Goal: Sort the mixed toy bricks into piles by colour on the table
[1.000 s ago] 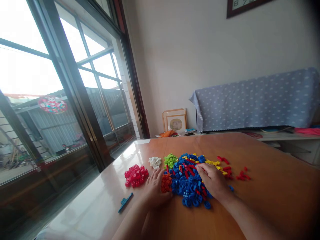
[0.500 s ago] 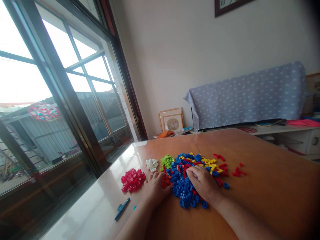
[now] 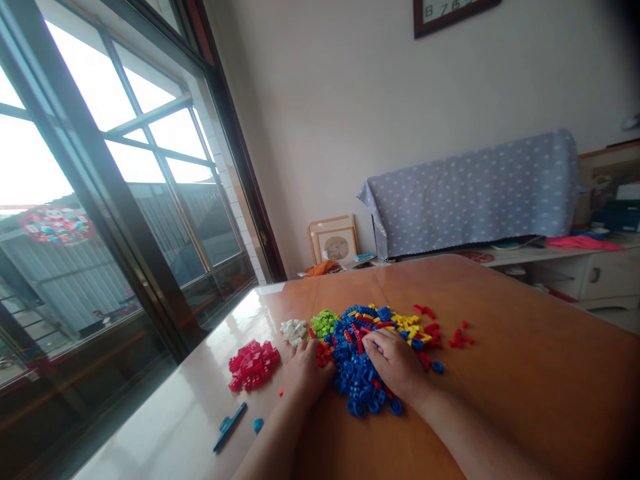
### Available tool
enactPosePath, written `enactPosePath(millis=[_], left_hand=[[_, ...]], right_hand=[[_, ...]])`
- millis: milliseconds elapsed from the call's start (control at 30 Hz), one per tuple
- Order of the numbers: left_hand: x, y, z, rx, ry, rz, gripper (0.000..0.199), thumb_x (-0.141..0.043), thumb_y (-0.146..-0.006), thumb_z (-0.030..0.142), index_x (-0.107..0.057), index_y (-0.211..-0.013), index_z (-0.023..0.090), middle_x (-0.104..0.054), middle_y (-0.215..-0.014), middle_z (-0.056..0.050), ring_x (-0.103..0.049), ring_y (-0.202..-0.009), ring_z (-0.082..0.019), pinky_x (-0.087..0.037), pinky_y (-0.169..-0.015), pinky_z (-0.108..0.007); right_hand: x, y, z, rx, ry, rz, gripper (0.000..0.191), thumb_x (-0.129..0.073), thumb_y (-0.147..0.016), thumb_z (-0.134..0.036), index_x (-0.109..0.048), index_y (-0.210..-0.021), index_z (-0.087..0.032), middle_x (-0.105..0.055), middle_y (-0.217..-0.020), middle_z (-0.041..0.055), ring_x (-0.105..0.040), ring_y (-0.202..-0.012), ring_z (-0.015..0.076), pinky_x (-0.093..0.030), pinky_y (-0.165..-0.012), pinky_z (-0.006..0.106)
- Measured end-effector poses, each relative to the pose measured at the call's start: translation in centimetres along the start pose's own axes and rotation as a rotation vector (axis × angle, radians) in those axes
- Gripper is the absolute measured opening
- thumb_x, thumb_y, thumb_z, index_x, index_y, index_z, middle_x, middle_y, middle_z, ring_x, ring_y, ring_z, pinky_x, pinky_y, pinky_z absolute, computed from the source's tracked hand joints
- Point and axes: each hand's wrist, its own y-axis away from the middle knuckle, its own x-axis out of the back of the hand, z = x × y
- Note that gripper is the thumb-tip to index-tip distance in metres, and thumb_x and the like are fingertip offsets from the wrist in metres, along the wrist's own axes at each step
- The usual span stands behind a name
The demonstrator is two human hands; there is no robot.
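My left hand [image 3: 309, 371] rests palm down beside the small heap of orange bricks [image 3: 324, 355], thumb and fingers apart. My right hand [image 3: 399, 365] lies over the right side of the large heap of blue toy bricks [image 3: 357, 373]. Its fingers are curled in next to a red brick [image 3: 359, 339]; what is between them is hidden. Behind the left hand are a lime green pile [image 3: 325, 325] and a white pile [image 3: 293, 331]. Pink-red bricks [image 3: 254, 365] form a heap to its left. Yellow bricks [image 3: 407, 325] lie beyond the right hand.
Loose red pieces [image 3: 460, 339] and a blue ring [image 3: 437, 367] lie to the right. At the left are a long teal piece [image 3: 230, 427], a small teal piece [image 3: 258, 425] and an orange bit [image 3: 281, 392]. The wooden table [image 3: 525, 373] stands beside a glazed window [image 3: 165, 167].
The view has turned slightly right, so the table and piles appear further left. The orange bit and more of the small teal piece now show beside my left arm. Both hands stay near the same heaps.
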Motion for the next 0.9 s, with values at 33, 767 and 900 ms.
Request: enactPosePath(millis=[33, 767, 900], left_hand=[[-0.1, 0.0, 0.1, 0.002, -0.01, 0.006, 0.047, -0.06, -0.078, 0.05, -0.058, -0.121, 0.03, -0.059, -0.125, -0.007, -0.05, -0.119, -0.032, -0.042, -0.09, -0.037], [-0.3, -1.2, 1.0, 0.031, 0.142, 0.082, 0.021, -0.06, -0.081, 0.034, -0.066, -0.099, 0.025, -0.064, -0.107, -0.005, -0.059, -0.097, -0.022, -0.042, -0.079, -0.028], [-0.9, -3.4, 2.3, 0.051, 0.393, 0.136, 0.019, -0.061, -0.078, 0.032, -0.068, -0.091, 0.02, -0.067, -0.091, -0.004, -0.061, -0.084, -0.019, -0.044, -0.074, -0.027]], right_hand=[[0.0, 0.0, 0.0, 0.0, 0.001, 0.002, 0.027, -0.046, -0.097, -0.03, -0.066, -0.08, -0.023, -0.067, -0.082, 0.0035, -0.058, -0.085, 0.0208, -0.043, -0.081, 0.032], [-0.2, 0.0, 0.5, -0.016, -0.003, 0.027, 0.024, -0.049, -0.094, -0.025, -0.066, -0.078, -0.023, -0.066, -0.081, 0.0031, -0.058, -0.085, 0.0202, -0.043, -0.082, 0.031], [0.1, -0.1, 0.4, -0.028, 0.013, 0.04, 0.022, -0.049, -0.094, -0.025, -0.066, -0.08, -0.023, -0.066, -0.082, 0.0033, -0.058, -0.087, 0.0206, -0.043, -0.082, 0.031]])
